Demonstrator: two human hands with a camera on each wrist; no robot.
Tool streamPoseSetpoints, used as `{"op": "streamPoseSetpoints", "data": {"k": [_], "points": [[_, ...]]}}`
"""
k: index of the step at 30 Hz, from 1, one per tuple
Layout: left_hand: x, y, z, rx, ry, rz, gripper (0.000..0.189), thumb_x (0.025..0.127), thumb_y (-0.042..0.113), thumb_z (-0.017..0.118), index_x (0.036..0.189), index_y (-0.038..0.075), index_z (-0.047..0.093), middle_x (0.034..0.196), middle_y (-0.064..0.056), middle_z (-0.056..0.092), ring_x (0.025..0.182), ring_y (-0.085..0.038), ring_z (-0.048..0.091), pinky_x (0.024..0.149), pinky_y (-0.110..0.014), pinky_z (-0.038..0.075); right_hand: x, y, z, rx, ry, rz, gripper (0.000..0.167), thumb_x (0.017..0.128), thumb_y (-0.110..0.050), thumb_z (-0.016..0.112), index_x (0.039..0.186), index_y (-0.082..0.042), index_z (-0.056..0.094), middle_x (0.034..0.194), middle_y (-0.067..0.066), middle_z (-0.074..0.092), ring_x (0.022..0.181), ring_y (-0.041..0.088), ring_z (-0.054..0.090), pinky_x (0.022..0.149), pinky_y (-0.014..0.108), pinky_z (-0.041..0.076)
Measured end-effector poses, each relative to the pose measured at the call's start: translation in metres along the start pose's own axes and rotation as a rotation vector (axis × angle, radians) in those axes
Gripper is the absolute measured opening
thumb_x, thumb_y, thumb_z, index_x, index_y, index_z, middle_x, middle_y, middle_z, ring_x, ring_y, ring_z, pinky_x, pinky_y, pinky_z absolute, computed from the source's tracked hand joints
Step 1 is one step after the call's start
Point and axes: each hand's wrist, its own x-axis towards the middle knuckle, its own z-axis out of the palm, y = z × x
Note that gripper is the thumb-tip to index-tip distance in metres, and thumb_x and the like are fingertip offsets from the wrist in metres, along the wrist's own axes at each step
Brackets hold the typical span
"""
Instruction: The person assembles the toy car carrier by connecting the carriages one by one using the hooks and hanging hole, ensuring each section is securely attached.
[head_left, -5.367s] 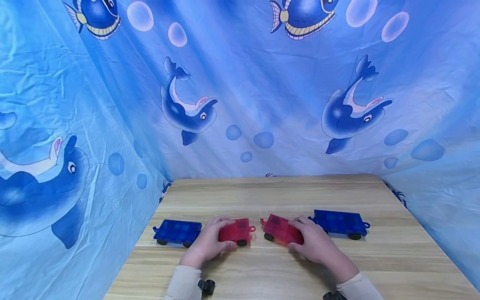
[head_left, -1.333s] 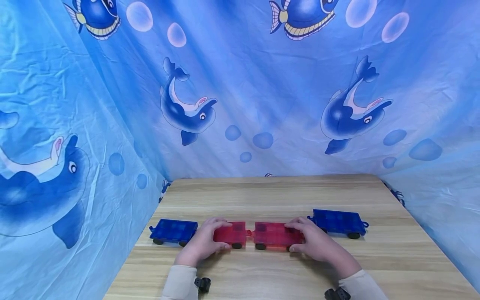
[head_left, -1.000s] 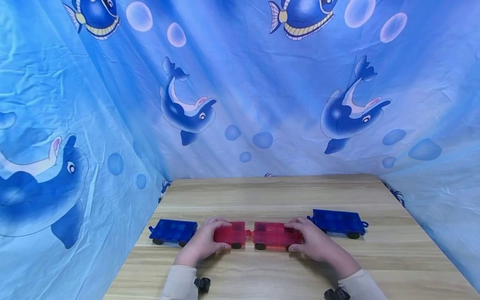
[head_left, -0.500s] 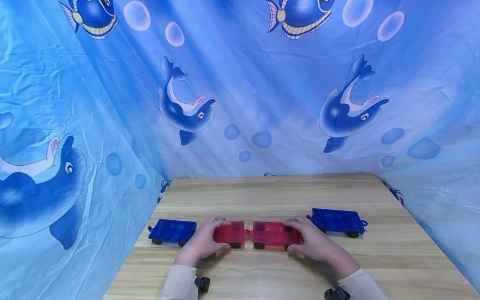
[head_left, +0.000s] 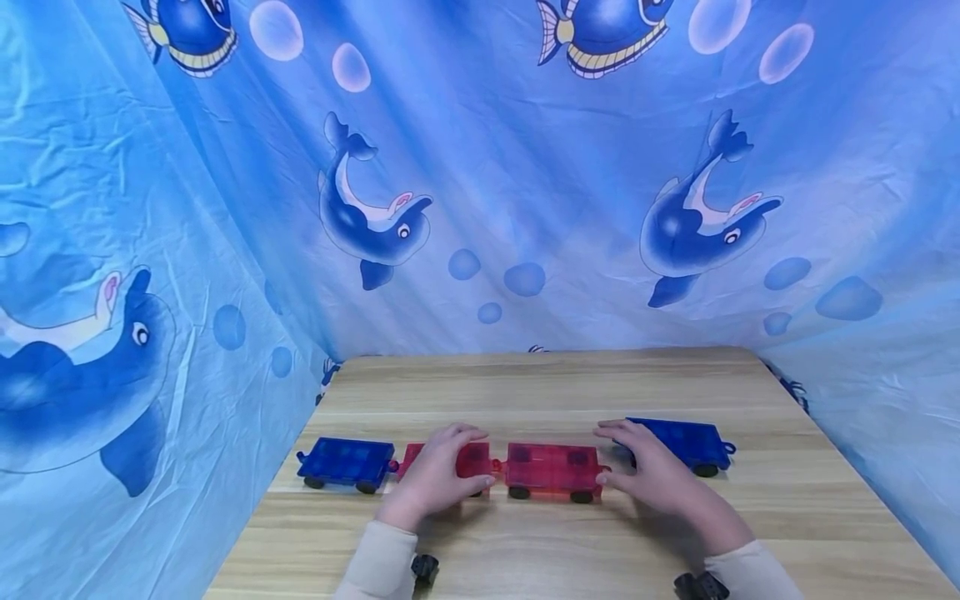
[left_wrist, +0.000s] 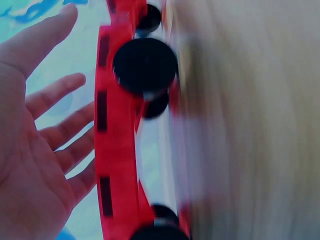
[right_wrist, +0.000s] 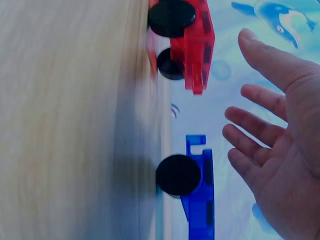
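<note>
My left hand (head_left: pixel 438 479) hovers over the left red toy train car (head_left: pixel 474 462), thumb and fingers spread; the left wrist view shows the palm beside this car (left_wrist: pixel 117 155), not gripping it. The two red cars meet at their hooks. Past the free end of the right red car (head_left: pixel 551 468), my right hand (head_left: pixel 654 473) is spread with nothing in it, thumb near that car's end hook. It partly covers the right blue train car (head_left: pixel 690 442). In the right wrist view a gap separates the red car (right_wrist: pixel 200 45) from the blue car (right_wrist: pixel 201 220).
The left blue train car (head_left: pixel 348 461) stands with its hook at the left red car's hook. All cars stand on the wooden table (head_left: pixel 540 387). A blue curtain (head_left: pixel 480 167) printed with dolphins rises behind and beside it.
The red cars, first apart and angled, have come together in line at their hooks. Both hands have since let go and moved right, the right one toward the right blue car.
</note>
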Motion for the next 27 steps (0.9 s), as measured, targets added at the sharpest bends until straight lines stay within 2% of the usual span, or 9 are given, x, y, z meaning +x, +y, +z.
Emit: {"op": "streamPoseSetpoints", "data": {"k": [6, 9, 14, 20, 27], "points": [[0.008, 0.014, 0.013, 0.005, -0.031, 0.040, 0.072, 0.088, 0.053, 0.082, 0.151, 0.032, 0.055, 0.147, 0.007, 0.054, 0.136, -0.025, 0.052, 0.108, -0.052, 0.048, -0.004, 0.015, -0.009, -0.012, 0.065, 0.014, 0.067, 0.088, -0.037, 0.086, 0.148, -0.022, 0.060, 0.154, 0.005, 0.052, 0.143, 0.042, 0.044, 0.107, 0.068, 0.042], [0.013, 0.021, 0.018, 0.014, -0.055, 0.063, 0.074, 0.088, 0.056, 0.081, 0.152, 0.031, 0.054, 0.149, 0.007, 0.052, 0.136, -0.025, 0.052, 0.108, -0.053, 0.048, -0.007, 0.021, -0.015, -0.020, 0.105, 0.009, 0.066, 0.089, -0.035, 0.086, 0.147, -0.017, 0.060, 0.153, 0.009, 0.053, 0.141, 0.044, 0.045, 0.106, 0.069, 0.042], [0.021, 0.034, 0.028, 0.061, -0.060, 0.126, 0.077, 0.085, 0.057, 0.083, 0.151, 0.027, 0.056, 0.146, 0.006, 0.053, 0.135, -0.023, 0.052, 0.110, -0.049, 0.047, -0.012, 0.036, -0.024, -0.034, 0.151, 0.035, 0.068, 0.090, -0.034, 0.085, 0.149, -0.016, 0.058, 0.153, 0.011, 0.052, 0.141, 0.046, 0.045, 0.106, 0.071, 0.041], [0.032, 0.051, 0.037, 0.117, -0.064, 0.178, 0.077, 0.085, 0.059, 0.083, 0.150, 0.025, 0.058, 0.145, 0.005, 0.055, 0.136, -0.021, 0.051, 0.111, -0.046, 0.047, -0.016, 0.051, -0.034, -0.057, 0.144, 0.094, 0.070, 0.092, -0.034, 0.084, 0.151, -0.011, 0.055, 0.155, 0.018, 0.047, 0.142, 0.052, 0.040, 0.105, 0.076, 0.037], [0.044, 0.068, 0.047, 0.154, -0.105, 0.202, 0.078, 0.085, 0.060, 0.082, 0.151, 0.025, 0.058, 0.145, 0.003, 0.056, 0.136, -0.021, 0.051, 0.112, -0.044, 0.046, -0.020, 0.059, -0.039, -0.086, 0.131, 0.135, 0.077, 0.090, -0.041, 0.084, 0.152, -0.007, 0.053, 0.157, 0.023, 0.044, 0.142, 0.056, 0.036, 0.104, 0.080, 0.034]]}}
